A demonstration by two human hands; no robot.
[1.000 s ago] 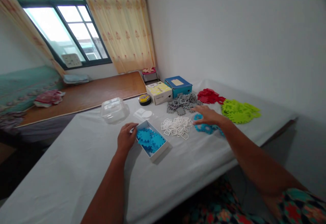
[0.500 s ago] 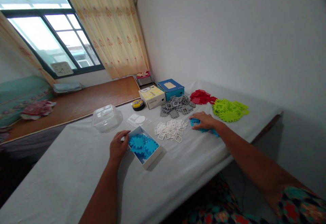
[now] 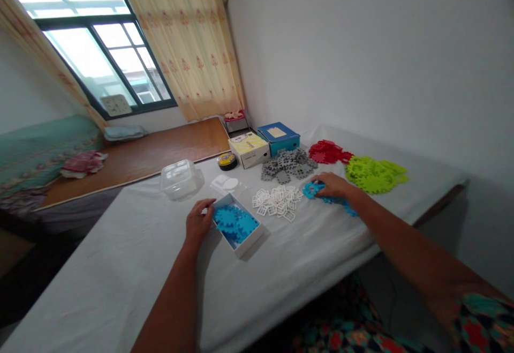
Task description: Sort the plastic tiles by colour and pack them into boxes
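Note:
A white box [image 3: 251,243] on the cloth-covered table holds a heap of blue toothed pieces [image 3: 235,223]. My left hand [image 3: 199,221] grips the box's left edge, thumb and fingers at its rim. To the right, my right hand [image 3: 331,186] is closed on blue pieces [image 3: 311,189], and more blue pieces lie under and behind the palm. White lattice pieces [image 3: 277,201] are spread between the box and my right hand. Gray pieces [image 3: 288,165], red pieces [image 3: 328,151] and lime-green pieces [image 3: 375,174] form separate heaps farther back.
A clear plastic container [image 3: 179,179] stands at the table's left back. Beside it are a round black-and-yellow tin [image 3: 227,161], a yellow-and-white box [image 3: 250,150] and a blue box [image 3: 278,137]. White discs in a bag [image 3: 227,183] lie behind the white box.
My right hand has lifted slightly, and blue pieces now show at its fingertips. The whole view has shifted, with the scene a little farther right. My left hand stays at the box.

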